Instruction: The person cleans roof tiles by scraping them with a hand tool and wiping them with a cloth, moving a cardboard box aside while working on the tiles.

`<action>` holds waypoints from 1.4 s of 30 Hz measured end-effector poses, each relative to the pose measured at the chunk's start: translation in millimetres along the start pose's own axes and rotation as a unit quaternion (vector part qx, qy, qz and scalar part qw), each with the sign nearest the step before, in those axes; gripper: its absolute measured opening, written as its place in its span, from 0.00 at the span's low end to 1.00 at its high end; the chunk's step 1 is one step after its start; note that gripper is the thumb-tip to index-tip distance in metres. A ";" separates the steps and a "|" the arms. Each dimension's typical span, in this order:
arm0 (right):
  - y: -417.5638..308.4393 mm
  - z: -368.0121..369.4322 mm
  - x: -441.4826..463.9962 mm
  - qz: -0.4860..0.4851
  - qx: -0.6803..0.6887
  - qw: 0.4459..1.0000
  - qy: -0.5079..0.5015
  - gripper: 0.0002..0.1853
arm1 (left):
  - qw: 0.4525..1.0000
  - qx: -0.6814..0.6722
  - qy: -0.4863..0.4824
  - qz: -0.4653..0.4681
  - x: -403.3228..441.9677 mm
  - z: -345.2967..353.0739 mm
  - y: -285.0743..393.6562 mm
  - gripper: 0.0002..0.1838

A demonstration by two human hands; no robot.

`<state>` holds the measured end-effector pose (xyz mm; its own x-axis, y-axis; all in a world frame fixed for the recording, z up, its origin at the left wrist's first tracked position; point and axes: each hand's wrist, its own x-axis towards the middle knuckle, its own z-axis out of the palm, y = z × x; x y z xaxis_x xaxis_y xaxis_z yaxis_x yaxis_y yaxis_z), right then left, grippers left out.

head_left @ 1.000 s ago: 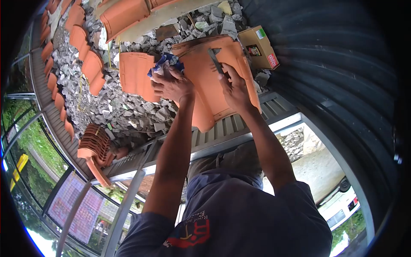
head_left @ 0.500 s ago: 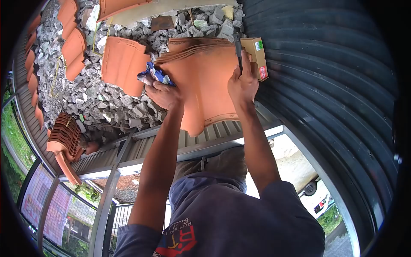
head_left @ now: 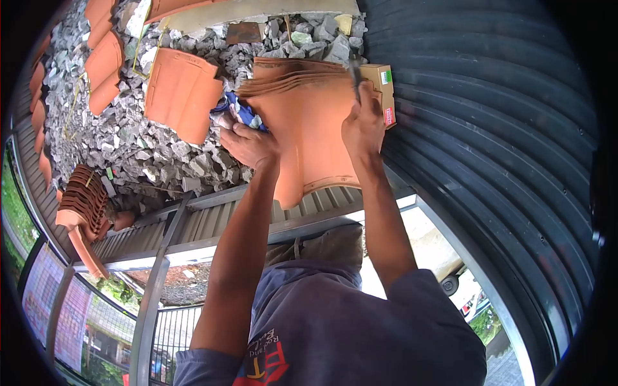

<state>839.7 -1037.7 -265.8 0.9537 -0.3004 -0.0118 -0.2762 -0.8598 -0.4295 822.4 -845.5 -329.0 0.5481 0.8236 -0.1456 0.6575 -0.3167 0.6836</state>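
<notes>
A stack of orange roof tiles (head_left: 315, 125) lies before me, its layered far edges showing. At the stack's left side my left hand (head_left: 248, 145) is closed on a crumpled blue-and-white cloth or wrapper (head_left: 238, 109); which of the two I cannot tell. My right hand (head_left: 362, 128), over the stack's right edge, is wrapped round a slim dark tool (head_left: 355, 76) that points away from me. Motion blurs the tool's far end, so its kind is unclear. Just right of that hand is a brown cardboard box (head_left: 380, 76), partly hidden by the fingers.
Grey rubble (head_left: 154, 151) spreads behind and left of the tiles, with a loose roof tile (head_left: 182, 93) on it. Several tiles stand in a row (head_left: 84, 199) at lower left. A dark corrugated metal wall (head_left: 476, 128) rises at right. A metal frame (head_left: 302, 226) runs before my waist.
The view has shifted slightly, and the background sits a little farther left. Both hands keep their holds, and the tool's tip now looks more blurred.
</notes>
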 end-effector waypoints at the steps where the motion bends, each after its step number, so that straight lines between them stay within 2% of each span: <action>1: -4.3 5.6 -6.9 0.000 -0.002 1.000 -0.004 0.23 | 1.000 0.008 0.001 0.000 -1.4 -3.1 0.2 0.23; 3: -22.4 34.4 -23.0 0.080 0.075 0.994 -0.017 0.21 | 1.000 0.015 0.004 0.002 -4.2 -1.8 5.6 0.22; 4: -35.3 52.6 -38.2 0.023 0.146 0.989 -0.010 0.21 | 1.000 0.012 0.004 0.002 -4.9 -0.2 5.7 0.22; 6: -53.0 61.4 -48.2 -0.108 0.174 0.976 0.075 0.23 | 1.000 0.001 0.002 0.006 -2.4 0.0 3.8 0.22; 8: -22.3 47.8 -40.2 -0.086 0.181 0.978 -0.051 0.25 | 1.000 0.004 -0.006 0.006 -1.8 0.1 2.1 0.22; 9: -4.5 36.8 -35.8 -0.007 0.121 0.986 -0.113 0.27 | 1.000 0.006 -0.015 0.004 -1.7 -1.0 1.4 0.23; 11: 2.6 22.4 -21.9 0.036 0.049 0.997 -0.050 0.27 | 1.000 0.002 -0.001 0.011 0.8 0.8 1.3 0.23; 13: -7.2 18.9 -25.6 0.054 0.019 0.998 -0.033 0.26 | 1.000 0.003 0.020 0.020 -2.9 1.7 2.9 0.22; 15: -36.7 50.5 -44.3 -0.007 0.173 0.984 -0.033 0.25 | 1.000 0.007 0.012 0.010 -6.3 0.1 4.7 0.22; 16: -58.6 49.2 -52.6 0.004 0.165 0.984 -0.068 0.24 | 1.000 0.011 0.009 0.006 -4.1 -0.5 6.4 0.21; 18: -50.1 47.3 -50.1 0.011 0.230 0.969 -0.084 0.23 | 0.999 0.012 0.012 0.030 -1.7 0.6 2.4 0.20; 20: -21.1 47.6 -37.1 0.030 0.199 0.979 -0.036 0.22 | 1.000 0.003 0.005 0.015 -1.9 -0.2 3.6 0.19; 21: -6.3 48.0 -30.2 0.002 0.158 0.987 0.010 0.21 | 1.000 0.004 0.005 0.010 -3.2 -2.8 6.4 0.19; 22: 5.1 48.9 -31.6 0.002 0.154 0.988 0.006 0.21 | 1.000 0.017 0.004 -0.002 -4.4 -4.9 9.7 0.21; 23: 12.7 49.8 -27.1 0.065 0.238 0.968 -0.046 0.20 | 1.000 0.025 0.006 -0.012 -4.3 -3.2 14.7 0.23; 24: 2.1 38.0 -25.4 0.149 0.376 0.909 -0.101 0.20 | 1.000 0.022 0.007 -0.015 -5.7 -2.6 15.1 0.23; 25: -8.7 26.1 -23.7 0.247 0.491 0.825 -0.132 0.19 | 0.999 0.029 -0.001 -0.013 -6.3 -3.9 14.3 0.24; 26: -12.3 19.9 -24.2 0.244 0.492 0.825 -0.135 0.19 | 0.999 0.035 -0.007 -0.011 -4.3 -4.4 13.7 0.24; 28: -12.5 11.1 -21.3 0.259 0.574 0.759 -0.164 0.20 | 0.999 0.032 -0.002 -0.004 -2.6 -3.0 12.5 0.24; 29: -5.1 7.9 -23.3 0.222 0.548 0.785 -0.187 0.21 | 1.000 0.031 -0.006 0.003 -2.9 -3.1 10.0 0.24; 30: -0.5 21.5 -24.9 0.222 0.549 0.783 -0.191 0.21 | 0.999 0.033 -0.002 0.002 -1.8 -2.5 8.1 0.24; 31: 3.0 37.9 -23.4 0.014 0.350 0.935 -0.060 0.22 | 1.000 0.022 0.006 0.016 -1.4 -0.7 6.9 0.22; 33: -13.0 33.7 -21.1 -0.039 0.135 0.989 -0.055 0.21 | 0.999 0.031 0.008 0.019 -3.9 -0.5 7.8 0.21; 38: -37.1 29.7 10.8 -0.001 0.072 0.992 -0.099 0.20 | 0.999 0.034 0.006 -0.006 -5.0 0.3 17.3 0.20; 40: -30.0 43.9 6.2 -0.013 0.148 0.989 -0.013 0.21 | 0.999 0.044 0.015 -0.011 -3.9 2.2 16.7 0.24; 42: -35.3 51.5 -2.2 0.007 0.151 0.988 -0.018 0.24 | 0.999 0.031 0.008 -0.003 -2.7 -2.4 20.5 0.25</action>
<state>853.6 -985.4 -297.1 0.9554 -0.2911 -0.0490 -0.2455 -0.6914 -0.6795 833.2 -853.1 -312.9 0.5367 0.8325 -0.1375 0.6910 -0.3401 0.6379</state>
